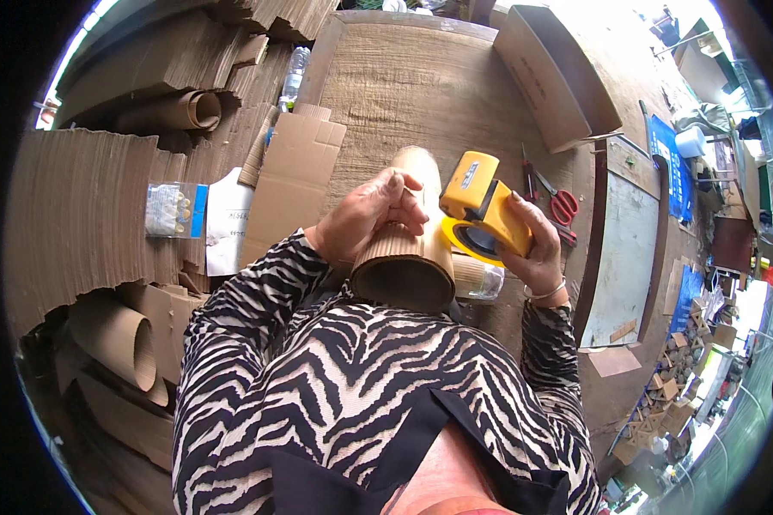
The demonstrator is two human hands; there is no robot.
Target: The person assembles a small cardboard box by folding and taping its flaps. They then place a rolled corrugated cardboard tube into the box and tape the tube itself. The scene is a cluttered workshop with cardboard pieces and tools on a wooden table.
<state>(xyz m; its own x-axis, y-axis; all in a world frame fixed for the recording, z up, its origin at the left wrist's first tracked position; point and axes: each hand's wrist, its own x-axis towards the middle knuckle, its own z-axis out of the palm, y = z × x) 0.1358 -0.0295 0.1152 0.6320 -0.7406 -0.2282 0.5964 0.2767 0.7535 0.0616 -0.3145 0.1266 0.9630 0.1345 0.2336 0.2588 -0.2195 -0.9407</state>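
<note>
A tube of rolled corrugated cardboard lies against my front, its round end facing me. My left hand rests on the tube's upper left side, the fingers curled in toward the thumb; whether something small is pinched there I cannot make out. On the right, my right hand is closed around a yellow tape dispenser loaded with a roll of tape. The dispenser is held just beside the tube's right side. Another clear roll of tape lies to the right of the tube's near end, partly hidden.
Red-handled scissors lie on the wooden table at right. An open cardboard box stands at the far right. Stacked cardboard sheets fill the left, with a flat cardboard piece and a plastic bottle nearer the middle.
</note>
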